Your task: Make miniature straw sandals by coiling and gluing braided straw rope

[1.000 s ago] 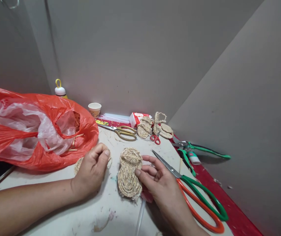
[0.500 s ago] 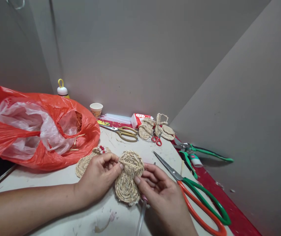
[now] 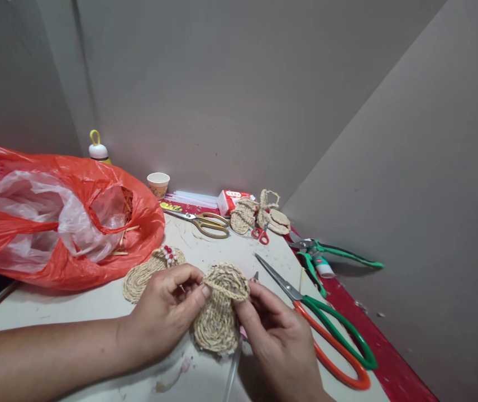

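A small coiled straw-rope slipper sole [image 3: 217, 326] is held between my hands above the table, its outline narrowing in the middle. A thin braided straw cord [image 3: 224, 288] crosses its upper half like a strap. My left hand [image 3: 176, 301] pinches the cord and sole edge at the left, thumb on top. At the right edge, my right hand [image 3: 276, 329] pinches the other end of the cord between thumb and fingers. Under the right hand lies a clear stick [image 3: 232, 371], with a bit of pink beside it, mostly hidden. A finished-looking straw slipper [image 3: 142, 276] with red and white beads rests behind my left hand.
Large orange-green scissors [image 3: 326, 329] lie at right, with green-handled pruners [image 3: 339, 254] beyond. Gold-handled scissors [image 3: 209, 224], small red scissors [image 3: 261, 235], straw pieces [image 3: 242, 215], a tissue pack [image 3: 230, 200] and a paper cup [image 3: 158, 184] sit behind. An orange plastic bag [image 3: 138, 195] fills the left.
The cord now bows up off the sole near my right thumb, where it lay flatter before. My right hand has shifted slightly upward at the sole's edge. The whole view has moved a little.
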`<state>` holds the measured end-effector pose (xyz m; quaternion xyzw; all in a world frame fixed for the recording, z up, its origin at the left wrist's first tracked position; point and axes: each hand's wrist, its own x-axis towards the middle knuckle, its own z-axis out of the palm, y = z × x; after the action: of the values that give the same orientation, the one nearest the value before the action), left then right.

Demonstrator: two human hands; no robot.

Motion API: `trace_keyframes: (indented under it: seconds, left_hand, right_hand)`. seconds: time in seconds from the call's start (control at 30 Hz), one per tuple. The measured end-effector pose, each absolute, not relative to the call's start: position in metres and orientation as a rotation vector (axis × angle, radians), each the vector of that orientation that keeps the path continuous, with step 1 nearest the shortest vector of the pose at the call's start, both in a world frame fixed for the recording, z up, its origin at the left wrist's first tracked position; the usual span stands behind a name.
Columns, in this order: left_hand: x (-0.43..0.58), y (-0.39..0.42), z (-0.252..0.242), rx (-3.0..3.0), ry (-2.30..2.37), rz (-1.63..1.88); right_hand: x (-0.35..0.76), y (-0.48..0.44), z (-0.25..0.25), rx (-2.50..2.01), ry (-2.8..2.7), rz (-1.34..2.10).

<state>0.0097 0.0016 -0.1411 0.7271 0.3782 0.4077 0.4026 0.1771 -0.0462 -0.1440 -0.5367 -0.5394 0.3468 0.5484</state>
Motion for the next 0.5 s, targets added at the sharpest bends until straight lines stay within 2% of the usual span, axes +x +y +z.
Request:
trace_keyframes:
  seconds: [0.3, 0.5]
  left_hand:
    - [0.009, -0.004, -0.139, 2.06, 0.923, 1.166]
    - [0.007, -0.003, -0.138, 2.043, 0.91, 1.151]
  right_hand:
    - [0.176, -0.055, -0.144, -1.279, -1.407, 0.661]
    - [0.17, -0.057, -0.143, -1.269, -1.139, 0.752]
